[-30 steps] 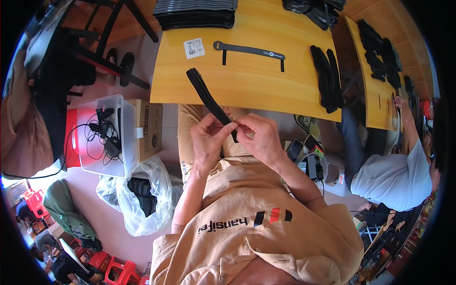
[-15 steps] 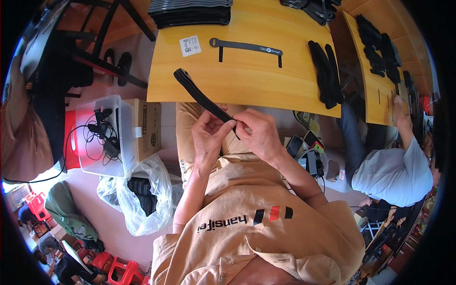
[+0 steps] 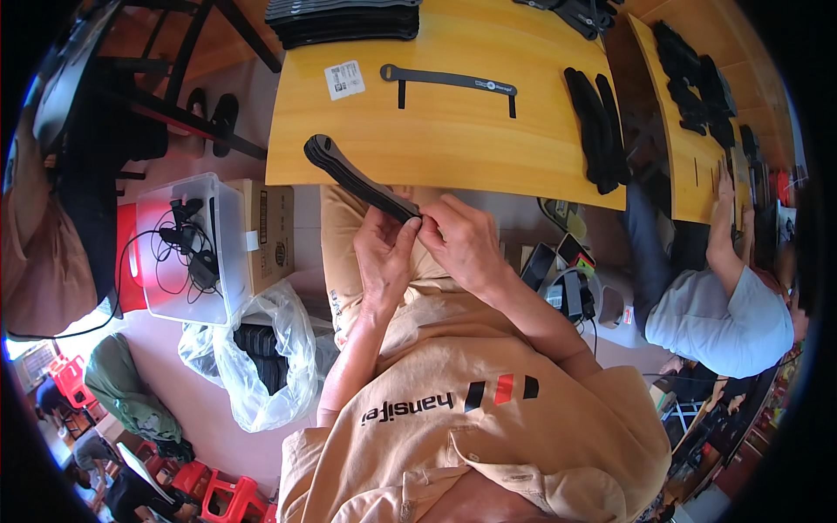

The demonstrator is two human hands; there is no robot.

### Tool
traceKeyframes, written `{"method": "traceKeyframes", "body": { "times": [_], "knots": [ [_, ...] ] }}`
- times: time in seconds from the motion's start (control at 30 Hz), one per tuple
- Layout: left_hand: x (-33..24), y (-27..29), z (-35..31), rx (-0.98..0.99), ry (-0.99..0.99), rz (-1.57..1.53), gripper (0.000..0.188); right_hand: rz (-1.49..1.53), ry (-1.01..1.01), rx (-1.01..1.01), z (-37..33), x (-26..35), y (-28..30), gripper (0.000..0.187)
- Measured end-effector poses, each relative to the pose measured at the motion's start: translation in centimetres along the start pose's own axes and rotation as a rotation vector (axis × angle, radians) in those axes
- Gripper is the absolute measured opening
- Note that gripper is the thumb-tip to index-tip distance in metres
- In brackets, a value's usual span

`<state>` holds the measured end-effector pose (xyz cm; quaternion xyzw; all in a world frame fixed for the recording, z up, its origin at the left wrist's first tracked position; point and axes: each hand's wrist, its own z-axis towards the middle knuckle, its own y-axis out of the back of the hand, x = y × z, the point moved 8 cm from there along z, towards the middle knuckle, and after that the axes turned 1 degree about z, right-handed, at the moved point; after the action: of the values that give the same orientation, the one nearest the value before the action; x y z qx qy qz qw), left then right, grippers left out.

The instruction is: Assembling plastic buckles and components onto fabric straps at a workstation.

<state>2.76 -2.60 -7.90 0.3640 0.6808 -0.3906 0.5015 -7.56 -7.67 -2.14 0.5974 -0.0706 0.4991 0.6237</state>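
Observation:
A bundle of thin black straps [image 3: 349,178], each with a rounded, slotted end like a cable tie strap, slants up and left over the table's front edge. My left hand [image 3: 384,253] is closed around its lower end, the thumb on top. Pinched at the same lower end are the fingers of my right hand [image 3: 462,242], touching my left thumb. A single dark grey strap [image 3: 449,81] with pale printing lies flat on the yellow table [image 3: 488,157], across two short black marks. Beside it is a white label [image 3: 344,80].
At the back left of the table stands a stack of black straps [image 3: 344,24]; more black bundles [image 3: 597,131] lie at its right edge. Left of my legs are a clear bin [image 3: 192,253] with cables and a plastic bag [image 3: 288,375]. A co-worker [image 3: 724,314] sits at right.
The strap bundle's upper end has swung slightly left and its layers show more fanned. My right hand has shifted a little left along with it. The co-worker's arm at right has moved.

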Motion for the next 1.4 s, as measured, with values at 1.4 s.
{"method": "traceKeyframes", "body": {
  "times": [1.4],
  "knots": [
    [1.5,0.6,0.1,-0.098,0.169,-0.453,0.032,0.556,-0.182,0.082,-0.7,-0.9,1.4,0.024]
  ]
}}
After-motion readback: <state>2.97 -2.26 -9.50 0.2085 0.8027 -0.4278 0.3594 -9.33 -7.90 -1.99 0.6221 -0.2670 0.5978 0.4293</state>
